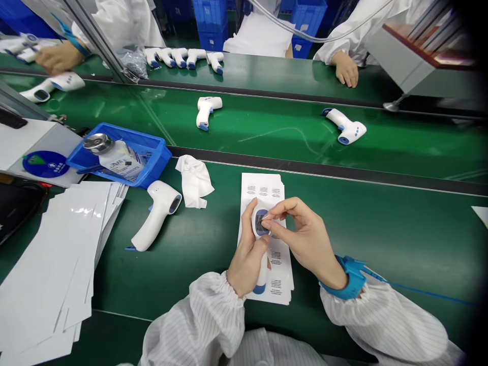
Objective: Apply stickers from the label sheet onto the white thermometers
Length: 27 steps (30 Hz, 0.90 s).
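My left hand [247,253] is wrapped round a white and blue infrared thermometer [261,226], holding it upright over a stack of printed sheets [267,193]. My right hand [301,234] pinches something small and thin at the thermometer's dark screen; I cannot make out what it is. A blue wrist strap [348,278] sits on my right wrist. Another thermometer [157,213] lies on the green mat to the left, beside a crumpled white cloth [194,180].
A blue tray [152,147] with a bottle [114,155] stands at the left, above a pile of white sheets [53,254]. Two thermometers [206,109] [346,127] lie on the green conveyor belt. Other people's hands [345,68] [57,56] work across it, near a row of thermometers [183,57].
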### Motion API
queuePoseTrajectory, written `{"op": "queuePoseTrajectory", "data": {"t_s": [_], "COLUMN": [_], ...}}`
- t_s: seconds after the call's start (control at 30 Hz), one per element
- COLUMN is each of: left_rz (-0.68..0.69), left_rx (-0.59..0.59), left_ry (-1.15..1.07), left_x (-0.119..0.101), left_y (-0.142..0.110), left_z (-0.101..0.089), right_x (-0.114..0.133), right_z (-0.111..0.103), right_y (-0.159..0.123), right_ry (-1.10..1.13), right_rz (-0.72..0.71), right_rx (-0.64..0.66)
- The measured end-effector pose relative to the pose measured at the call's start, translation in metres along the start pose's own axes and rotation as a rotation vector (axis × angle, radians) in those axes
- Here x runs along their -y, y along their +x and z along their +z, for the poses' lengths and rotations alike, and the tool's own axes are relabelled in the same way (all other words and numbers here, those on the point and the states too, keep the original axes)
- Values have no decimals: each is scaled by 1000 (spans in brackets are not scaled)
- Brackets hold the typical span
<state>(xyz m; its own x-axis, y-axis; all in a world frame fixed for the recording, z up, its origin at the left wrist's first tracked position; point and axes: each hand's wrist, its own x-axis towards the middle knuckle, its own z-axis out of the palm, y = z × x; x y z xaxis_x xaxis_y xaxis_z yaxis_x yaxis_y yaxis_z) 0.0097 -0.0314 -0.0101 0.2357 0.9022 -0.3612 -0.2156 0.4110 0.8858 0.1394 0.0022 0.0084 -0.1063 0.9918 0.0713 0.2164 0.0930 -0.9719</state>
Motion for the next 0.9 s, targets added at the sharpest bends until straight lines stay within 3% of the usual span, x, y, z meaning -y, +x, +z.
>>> {"op": "queuePoseTrajectory", "data": {"t_s": [0.2, 0.6, 0.9], "left_rz": [-32, 33, -75], "left_rx": [-15, -75, -61], "left_ry": [54, 133, 43], "left_x": [5, 5, -1], "left_y": [1, 1, 0], "left_z": [-1, 0, 5], "right_x": [7, 5, 4], "right_z": [-3, 0, 3], "right_y": [7, 14, 11], "right_ry": [-8, -41, -80], "right_rz": [-5, -15, -40], "right_rx": [28, -8, -51]}}
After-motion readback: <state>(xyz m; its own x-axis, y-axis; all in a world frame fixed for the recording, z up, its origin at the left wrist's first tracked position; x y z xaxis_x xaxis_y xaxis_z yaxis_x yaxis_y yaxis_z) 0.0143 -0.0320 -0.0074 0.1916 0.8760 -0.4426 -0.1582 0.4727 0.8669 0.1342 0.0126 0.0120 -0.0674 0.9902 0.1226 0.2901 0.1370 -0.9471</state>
